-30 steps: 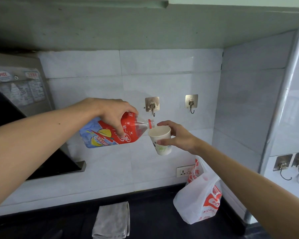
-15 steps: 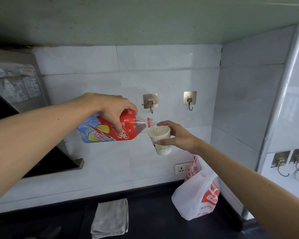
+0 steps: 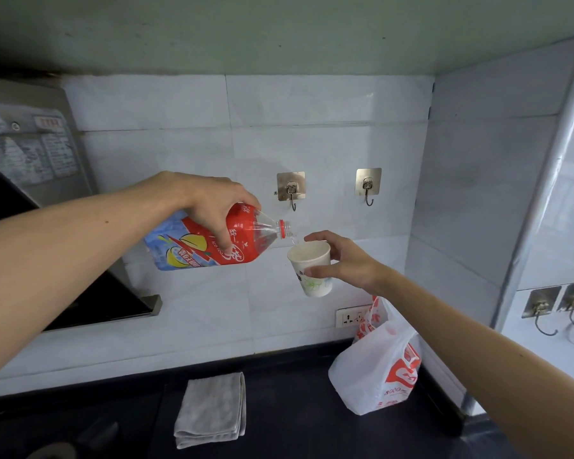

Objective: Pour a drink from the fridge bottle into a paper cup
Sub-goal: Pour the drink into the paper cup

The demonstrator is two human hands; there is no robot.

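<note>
A second ago no liquid showed at the neck; now a thin clear stream (image 3: 293, 241) falls from the open mouth, while both hands keep their holds. The left hand (image 3: 209, 200) is wrapped over the bottle (image 3: 256, 236), fingers curled down its red label, with the bottle tipped nearly flat and its neck pointing away from the palm toward the paper cup (image 3: 312, 283). The right hand (image 3: 345, 260) pinches that cup upright between thumb and fingers, just below the bottle's mouth (how full it is cannot be told). The bottle has a clear shoulder, a red neck ring, and a label blue toward the base.
</note>
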